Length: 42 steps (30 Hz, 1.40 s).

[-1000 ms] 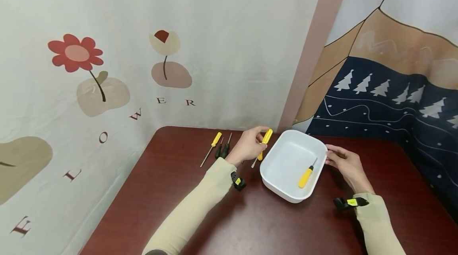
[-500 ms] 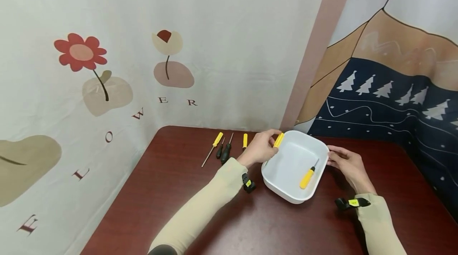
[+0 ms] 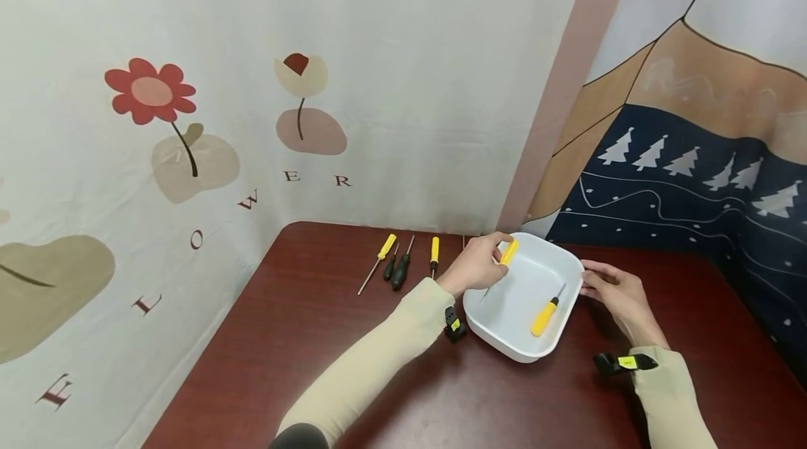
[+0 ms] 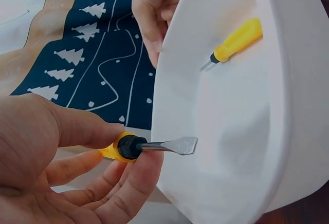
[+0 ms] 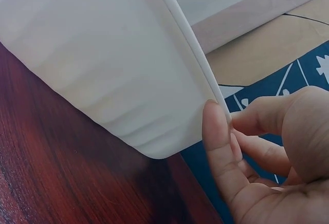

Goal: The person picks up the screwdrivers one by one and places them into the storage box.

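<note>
My left hand [image 3: 476,265] grips a flathead screwdriver [image 4: 132,148] by its yellow handle. The blade points down over the inside of a white plastic tub [image 3: 513,312], near its left side. In the left wrist view, thumb and fingertips close round the black collar, and the flat metal tip stands out from them. On the tub's floor lies another yellow-handled screwdriver [image 3: 543,319] with a black collar. My right hand [image 3: 621,298] pinches the tub's right rim, the thumb on the outer wall in the right wrist view.
Left of the tub on the dark red table [image 3: 302,337] lie a long yellow screwdriver [image 3: 387,247], a small black screwdriver [image 3: 389,270], a larger black screwdriver [image 3: 400,272] and a yellow-and-black screwdriver [image 3: 435,250]. A thin shaft shows behind my left hand. A printed curtain [image 3: 410,85] hangs behind.
My left hand has carried the screwdriver rightward from beside the tub to over its inside. That uncovers the yellow-and-black screwdriver on the table. My right hand keeps its hold on the rim.
</note>
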Each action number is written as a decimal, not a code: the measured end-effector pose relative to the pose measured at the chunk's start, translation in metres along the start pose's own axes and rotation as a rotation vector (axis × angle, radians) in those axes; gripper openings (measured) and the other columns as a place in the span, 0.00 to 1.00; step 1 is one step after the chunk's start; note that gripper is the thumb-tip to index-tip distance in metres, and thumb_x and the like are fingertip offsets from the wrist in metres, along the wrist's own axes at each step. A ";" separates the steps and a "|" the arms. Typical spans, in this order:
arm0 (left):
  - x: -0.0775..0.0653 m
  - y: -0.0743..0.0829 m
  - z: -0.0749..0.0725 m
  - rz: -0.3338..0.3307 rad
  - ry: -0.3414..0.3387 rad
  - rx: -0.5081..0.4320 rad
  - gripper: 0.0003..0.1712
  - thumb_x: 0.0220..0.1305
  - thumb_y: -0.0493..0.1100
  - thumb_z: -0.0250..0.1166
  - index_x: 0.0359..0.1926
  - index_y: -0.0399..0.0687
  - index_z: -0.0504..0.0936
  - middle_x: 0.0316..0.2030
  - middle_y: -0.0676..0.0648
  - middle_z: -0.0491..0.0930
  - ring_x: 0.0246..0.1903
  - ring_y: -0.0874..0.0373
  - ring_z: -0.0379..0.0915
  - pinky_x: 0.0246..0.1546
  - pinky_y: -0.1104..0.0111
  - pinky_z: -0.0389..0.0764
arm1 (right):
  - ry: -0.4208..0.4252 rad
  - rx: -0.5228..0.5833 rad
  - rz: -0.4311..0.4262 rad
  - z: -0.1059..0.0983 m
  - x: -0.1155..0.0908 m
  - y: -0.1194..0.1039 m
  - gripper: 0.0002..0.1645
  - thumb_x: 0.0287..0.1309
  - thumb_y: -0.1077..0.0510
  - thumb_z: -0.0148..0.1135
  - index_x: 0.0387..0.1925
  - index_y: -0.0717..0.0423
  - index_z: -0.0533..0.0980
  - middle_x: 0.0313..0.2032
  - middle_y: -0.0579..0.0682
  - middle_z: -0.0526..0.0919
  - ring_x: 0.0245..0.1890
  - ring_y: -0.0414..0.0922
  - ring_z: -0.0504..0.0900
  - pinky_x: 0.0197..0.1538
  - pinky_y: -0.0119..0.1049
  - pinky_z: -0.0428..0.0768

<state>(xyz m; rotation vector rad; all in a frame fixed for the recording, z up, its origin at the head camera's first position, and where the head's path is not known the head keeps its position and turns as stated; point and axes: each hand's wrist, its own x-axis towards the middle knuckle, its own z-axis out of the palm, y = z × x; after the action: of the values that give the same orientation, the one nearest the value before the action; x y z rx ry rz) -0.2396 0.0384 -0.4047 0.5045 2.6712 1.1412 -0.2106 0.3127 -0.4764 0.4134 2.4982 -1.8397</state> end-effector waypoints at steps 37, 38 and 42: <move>0.026 0.023 0.021 -0.030 -0.113 0.123 0.31 0.64 0.35 0.69 0.68 0.52 0.76 0.42 0.49 0.79 0.31 0.59 0.73 0.26 0.75 0.80 | -0.008 0.015 -0.021 -0.001 0.003 0.005 0.31 0.73 0.54 0.60 0.71 0.64 0.69 0.50 0.43 0.80 0.37 0.30 0.84 0.45 0.26 0.85; 0.026 0.024 0.021 -0.034 -0.120 0.119 0.31 0.64 0.34 0.69 0.68 0.52 0.76 0.43 0.49 0.79 0.31 0.59 0.73 0.26 0.75 0.80 | -0.006 0.020 -0.019 -0.001 0.002 0.004 0.31 0.73 0.54 0.60 0.71 0.64 0.69 0.48 0.40 0.79 0.37 0.30 0.84 0.45 0.26 0.85; 0.029 0.026 0.024 -0.052 -0.140 0.113 0.31 0.64 0.34 0.69 0.68 0.52 0.76 0.51 0.48 0.79 0.30 0.59 0.74 0.25 0.75 0.81 | -0.003 0.024 -0.014 -0.001 0.002 0.003 0.31 0.73 0.54 0.60 0.71 0.64 0.69 0.50 0.43 0.80 0.37 0.29 0.84 0.45 0.25 0.85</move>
<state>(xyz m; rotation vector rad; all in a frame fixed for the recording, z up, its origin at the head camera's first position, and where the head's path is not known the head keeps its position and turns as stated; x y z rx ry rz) -0.2535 0.0821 -0.4031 0.5096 2.6210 0.9097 -0.2120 0.3146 -0.4796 0.3949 2.4861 -1.8756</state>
